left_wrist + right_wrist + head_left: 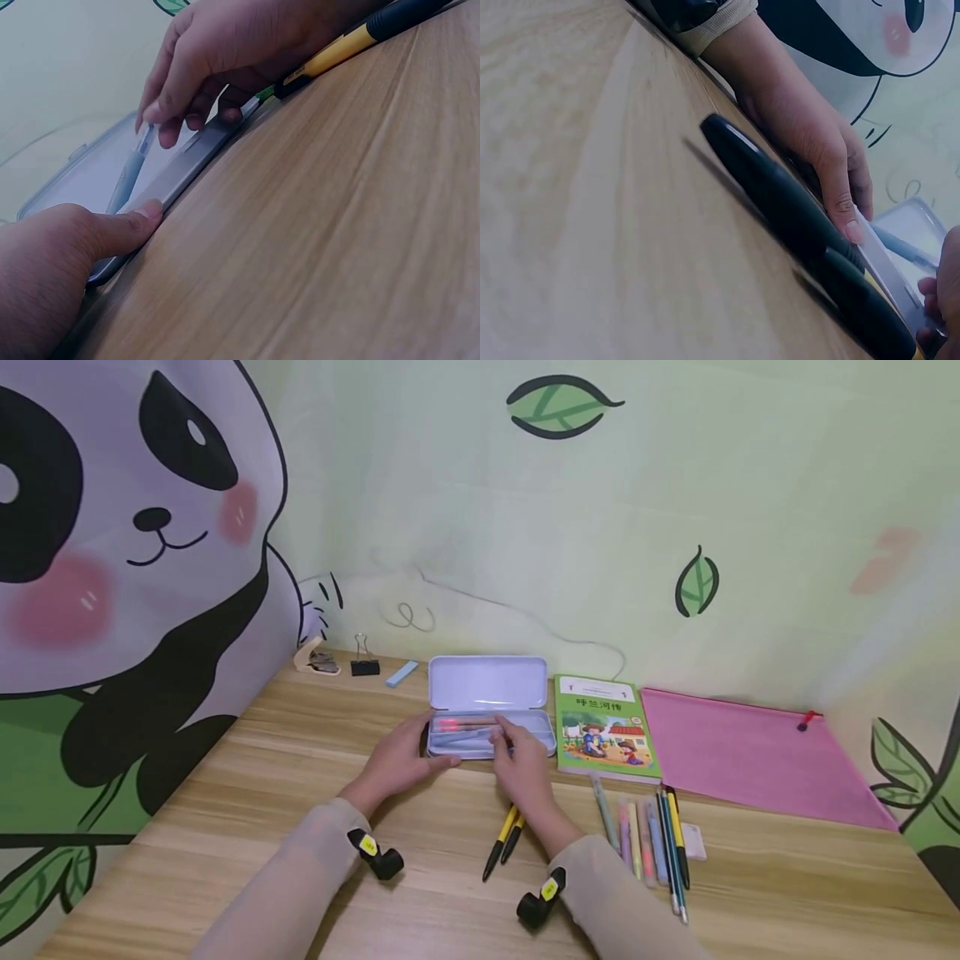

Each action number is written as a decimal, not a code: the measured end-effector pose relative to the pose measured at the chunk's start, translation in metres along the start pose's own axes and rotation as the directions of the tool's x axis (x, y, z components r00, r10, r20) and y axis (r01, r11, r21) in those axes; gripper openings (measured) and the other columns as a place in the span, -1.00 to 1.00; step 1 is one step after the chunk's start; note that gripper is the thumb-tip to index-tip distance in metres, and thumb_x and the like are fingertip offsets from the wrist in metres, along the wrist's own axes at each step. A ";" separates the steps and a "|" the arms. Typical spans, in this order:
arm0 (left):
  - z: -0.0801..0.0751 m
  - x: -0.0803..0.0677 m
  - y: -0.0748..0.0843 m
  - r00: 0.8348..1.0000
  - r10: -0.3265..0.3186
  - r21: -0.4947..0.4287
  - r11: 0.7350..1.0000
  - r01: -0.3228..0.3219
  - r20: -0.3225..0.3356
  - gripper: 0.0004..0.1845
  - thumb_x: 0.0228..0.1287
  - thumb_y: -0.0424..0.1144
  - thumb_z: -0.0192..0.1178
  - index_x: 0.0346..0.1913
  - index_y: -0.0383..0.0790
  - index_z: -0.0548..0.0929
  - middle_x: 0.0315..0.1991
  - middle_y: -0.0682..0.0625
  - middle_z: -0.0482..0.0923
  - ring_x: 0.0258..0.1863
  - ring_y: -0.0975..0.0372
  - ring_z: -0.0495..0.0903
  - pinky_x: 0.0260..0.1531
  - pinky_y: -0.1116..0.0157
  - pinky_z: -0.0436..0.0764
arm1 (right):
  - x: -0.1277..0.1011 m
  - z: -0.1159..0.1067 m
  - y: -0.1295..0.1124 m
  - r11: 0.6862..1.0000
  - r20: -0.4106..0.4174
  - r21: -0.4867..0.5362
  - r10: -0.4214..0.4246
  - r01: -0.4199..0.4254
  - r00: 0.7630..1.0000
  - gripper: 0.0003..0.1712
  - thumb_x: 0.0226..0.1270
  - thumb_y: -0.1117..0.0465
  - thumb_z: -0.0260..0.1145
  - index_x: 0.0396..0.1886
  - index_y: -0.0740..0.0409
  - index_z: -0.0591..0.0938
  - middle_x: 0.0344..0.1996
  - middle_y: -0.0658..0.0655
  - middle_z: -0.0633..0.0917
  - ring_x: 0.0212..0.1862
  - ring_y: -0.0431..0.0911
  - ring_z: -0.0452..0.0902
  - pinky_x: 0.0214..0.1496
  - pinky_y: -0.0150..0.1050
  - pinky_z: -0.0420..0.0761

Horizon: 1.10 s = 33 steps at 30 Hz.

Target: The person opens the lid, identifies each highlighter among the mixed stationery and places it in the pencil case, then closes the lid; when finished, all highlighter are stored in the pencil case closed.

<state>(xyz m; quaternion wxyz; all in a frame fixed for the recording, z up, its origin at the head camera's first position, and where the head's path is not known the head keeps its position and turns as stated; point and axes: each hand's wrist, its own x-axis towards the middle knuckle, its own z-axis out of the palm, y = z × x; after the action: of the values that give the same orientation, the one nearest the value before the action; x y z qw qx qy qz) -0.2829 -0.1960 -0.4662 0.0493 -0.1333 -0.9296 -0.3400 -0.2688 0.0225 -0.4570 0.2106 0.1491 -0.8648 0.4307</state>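
An open pale lavender pencil case point(487, 681) lies on the wooden table, its lid raised toward the wall. My left hand point(397, 760) grips its left end, thumb on the front rim. Over the right half of the case, my right hand point(522, 768) pinches the end of a light blue pen point(126, 180), which slants down into the tray. Pinkish pens point(456, 724) lie in the rear part of the tray. Two yellow-and-black pens point(498, 845) rest on the table just in front of the case, beside my right wrist.
Right of the case lie a green book point(606, 727) and a pink zip pouch point(750, 760). Several pens and pencils point(651, 839) form a row nearer me, by a whitish eraser point(696, 842). A stapler point(317, 660), black binder clip point(365, 667) and small blue bar point(402, 673) sit at back left.
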 end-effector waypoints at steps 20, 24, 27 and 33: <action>0.000 0.000 0.000 1.000 0.001 -0.008 1.000 -0.001 0.007 0.00 0.15 0.28 0.38 0.54 -0.12 0.24 0.46 -0.13 0.32 0.44 -0.04 0.29 0.42 -0.08 0.25 | 0.000 -0.003 -0.002 0.984 0.024 -0.146 0.103 -0.099 0.994 -0.75 0.39 0.24 0.35 -0.02 0.28 0.63 -0.20 0.19 0.69 -0.20 0.01 0.56 -0.15 -0.13 0.62; 0.000 0.001 0.000 1.000 0.004 -0.006 1.000 -0.004 0.004 0.00 0.14 0.28 0.38 0.54 -0.11 0.24 0.46 -0.12 0.32 0.44 -0.03 0.30 0.42 -0.07 0.26 | 0.001 -0.003 0.000 0.983 0.020 -0.138 0.127 -0.123 0.992 -0.74 0.36 0.24 0.37 -0.02 0.27 0.64 -0.16 0.19 0.67 -0.18 0.01 0.55 -0.12 -0.13 0.62; 0.000 0.001 -0.001 1.000 0.004 -0.001 1.000 -0.004 0.002 0.01 0.14 0.29 0.38 0.54 -0.11 0.24 0.46 -0.12 0.33 0.43 -0.03 0.31 0.42 -0.06 0.27 | 0.001 -0.003 0.001 0.982 0.018 -0.121 0.148 -0.145 0.989 -0.73 0.35 0.23 0.39 -0.02 0.27 0.64 -0.15 0.19 0.66 -0.16 0.01 0.56 -0.10 -0.13 0.64; 0.000 0.001 -0.002 1.000 0.003 0.006 1.000 -0.003 0.005 0.01 0.15 0.30 0.36 0.55 -0.12 0.23 0.46 -0.13 0.32 0.44 -0.03 0.30 0.42 -0.07 0.27 | 0.002 -0.003 0.000 0.981 0.024 -0.103 0.169 -0.166 0.985 -0.73 0.36 0.22 0.38 -0.03 0.26 0.64 -0.15 0.18 0.65 -0.17 0.00 0.56 -0.10 -0.14 0.64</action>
<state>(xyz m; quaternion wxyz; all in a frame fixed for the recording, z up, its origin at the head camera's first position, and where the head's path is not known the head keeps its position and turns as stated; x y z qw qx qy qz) -0.2842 -0.1971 -0.4676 0.0478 -0.1353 -0.9307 -0.3366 -0.2700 0.0252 -0.4545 0.1666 0.0719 -0.8982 0.4003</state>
